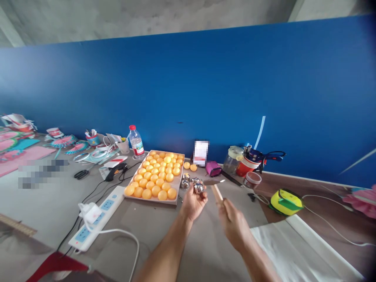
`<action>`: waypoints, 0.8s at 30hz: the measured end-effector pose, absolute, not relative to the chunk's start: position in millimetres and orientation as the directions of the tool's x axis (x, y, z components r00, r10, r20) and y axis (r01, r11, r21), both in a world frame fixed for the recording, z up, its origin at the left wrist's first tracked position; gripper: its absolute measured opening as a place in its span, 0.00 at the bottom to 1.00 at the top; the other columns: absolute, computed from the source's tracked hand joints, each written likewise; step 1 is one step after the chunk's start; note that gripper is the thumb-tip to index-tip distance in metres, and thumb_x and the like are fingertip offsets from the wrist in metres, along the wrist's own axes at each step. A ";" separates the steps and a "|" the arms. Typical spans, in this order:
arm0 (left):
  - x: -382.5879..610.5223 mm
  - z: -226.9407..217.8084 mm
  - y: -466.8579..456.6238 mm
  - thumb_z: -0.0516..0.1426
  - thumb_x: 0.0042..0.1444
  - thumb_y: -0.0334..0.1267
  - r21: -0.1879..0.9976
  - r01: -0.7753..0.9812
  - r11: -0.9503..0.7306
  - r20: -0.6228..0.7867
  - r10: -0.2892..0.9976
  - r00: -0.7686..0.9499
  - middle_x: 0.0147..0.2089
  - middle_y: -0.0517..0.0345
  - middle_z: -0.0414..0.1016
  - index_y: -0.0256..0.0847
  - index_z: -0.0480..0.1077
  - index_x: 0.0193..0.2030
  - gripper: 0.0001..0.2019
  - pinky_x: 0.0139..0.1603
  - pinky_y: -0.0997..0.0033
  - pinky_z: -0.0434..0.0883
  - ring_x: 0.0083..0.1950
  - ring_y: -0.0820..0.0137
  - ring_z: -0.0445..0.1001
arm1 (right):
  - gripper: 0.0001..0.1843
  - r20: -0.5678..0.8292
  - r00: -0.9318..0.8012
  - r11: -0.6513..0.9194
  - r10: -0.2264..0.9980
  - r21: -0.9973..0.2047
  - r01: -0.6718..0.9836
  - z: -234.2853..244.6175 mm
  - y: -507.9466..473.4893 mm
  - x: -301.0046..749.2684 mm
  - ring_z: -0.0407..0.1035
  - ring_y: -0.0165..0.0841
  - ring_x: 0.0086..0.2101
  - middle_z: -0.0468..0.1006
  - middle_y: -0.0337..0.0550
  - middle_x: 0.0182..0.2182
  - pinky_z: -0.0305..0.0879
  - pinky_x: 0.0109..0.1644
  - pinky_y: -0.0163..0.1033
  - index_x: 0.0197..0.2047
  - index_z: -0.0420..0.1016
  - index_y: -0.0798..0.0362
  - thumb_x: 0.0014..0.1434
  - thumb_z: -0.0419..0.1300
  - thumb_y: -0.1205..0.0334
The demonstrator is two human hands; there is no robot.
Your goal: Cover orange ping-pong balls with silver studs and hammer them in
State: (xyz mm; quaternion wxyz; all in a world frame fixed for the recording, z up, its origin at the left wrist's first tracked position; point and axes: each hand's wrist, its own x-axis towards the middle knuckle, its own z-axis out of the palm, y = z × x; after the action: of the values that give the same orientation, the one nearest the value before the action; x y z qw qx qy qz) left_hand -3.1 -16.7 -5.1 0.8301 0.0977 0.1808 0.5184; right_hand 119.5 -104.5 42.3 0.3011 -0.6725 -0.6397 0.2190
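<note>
My left hand (192, 205) is closed round a shiny silver ball (199, 188), which shows above the fingers. To its right, my right hand (233, 219) grips a small hammer (217, 192) by its pale wooden handle. The dark head points sideways, close to the ball but apart from it as far as I can tell. More silver balls (185, 183) lie on the table just beyond my left hand. A shallow tray (179, 176) of orange ping-pong balls (154, 178) stands left of my hands.
Behind the silver balls are a phone (201, 152) and a purple pouch (213, 169). A glass jar (233, 159) stands farther right, with a yellow-green case (286, 202) nearer. On the left are a power strip (95, 223), cables and a water bottle (136, 143). A blue partition (188, 90) rises behind.
</note>
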 end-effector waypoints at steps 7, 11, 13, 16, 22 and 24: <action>-2.2 -0.9 -18.9 0.54 0.52 0.48 0.424 -0.803 0.419 -0.177 0.908 0.380 0.28 0.60 0.66 0.40 0.64 0.36 0.13 0.24 0.77 0.57 0.21 0.78 0.60 | 0.16 0.144 0.067 0.059 0.987 -0.724 0.687 44.1 -106.3 119.3 0.61 0.30 0.20 0.64 0.35 0.18 0.51 0.24 0.32 0.29 0.57 0.49 0.62 0.38 0.51; 0.0 -0.2 -19.8 0.56 0.50 0.46 0.522 -0.763 0.382 -0.252 0.923 0.290 0.26 0.61 0.64 0.40 0.63 0.37 0.13 0.24 0.76 0.57 0.21 0.78 0.59 | 0.13 0.072 0.082 -0.016 0.994 -0.653 0.758 43.4 -104.5 117.9 0.59 0.30 0.19 0.64 0.35 0.17 0.48 0.23 0.32 0.29 0.58 0.49 0.60 0.41 0.53; 1.1 -0.5 -20.1 0.56 0.50 0.47 0.546 -0.751 0.373 -0.275 0.926 0.260 0.24 0.62 0.63 0.39 0.64 0.37 0.14 0.24 0.76 0.57 0.21 0.78 0.59 | 0.11 0.008 0.053 -0.038 0.999 -0.586 0.809 41.7 -103.3 116.4 0.58 0.30 0.18 0.64 0.34 0.16 0.46 0.23 0.33 0.28 0.57 0.49 0.59 0.43 0.56; 1.6 -0.5 -20.9 0.54 0.51 0.50 0.537 -0.762 0.361 -0.212 0.933 0.292 0.26 0.60 0.64 0.39 0.64 0.38 0.16 0.24 0.76 0.57 0.22 0.77 0.60 | 0.14 0.098 0.038 0.037 0.994 -0.668 0.743 41.5 -104.0 118.0 0.59 0.30 0.19 0.64 0.35 0.18 0.49 0.24 0.32 0.29 0.56 0.49 0.61 0.39 0.52; 4.2 1.3 -22.2 0.54 0.52 0.46 0.572 -0.743 0.347 -0.286 0.934 0.216 0.24 0.61 0.62 0.37 0.65 0.37 0.13 0.24 0.77 0.56 0.22 0.78 0.59 | 0.11 0.002 0.062 -0.048 0.998 -0.622 0.781 36.7 -101.6 118.6 0.59 0.30 0.19 0.64 0.34 0.16 0.47 0.23 0.32 0.29 0.57 0.49 0.60 0.42 0.56; 4.4 2.7 -22.9 0.54 0.53 0.45 0.572 -0.745 0.344 -0.285 0.935 0.213 0.24 0.61 0.62 0.37 0.64 0.37 0.12 0.24 0.76 0.57 0.22 0.77 0.60 | 0.12 0.014 0.024 -0.009 1.000 -0.645 0.764 35.8 -100.9 119.2 0.59 0.29 0.19 0.64 0.34 0.17 0.47 0.23 0.32 0.28 0.57 0.49 0.60 0.42 0.55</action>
State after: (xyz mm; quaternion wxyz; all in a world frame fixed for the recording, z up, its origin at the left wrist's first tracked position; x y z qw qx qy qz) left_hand 4.4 -22.9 2.7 0.7625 0.1578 0.3007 0.5507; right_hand 119.2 -100.9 35.8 0.2504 -0.6703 -0.6577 0.2354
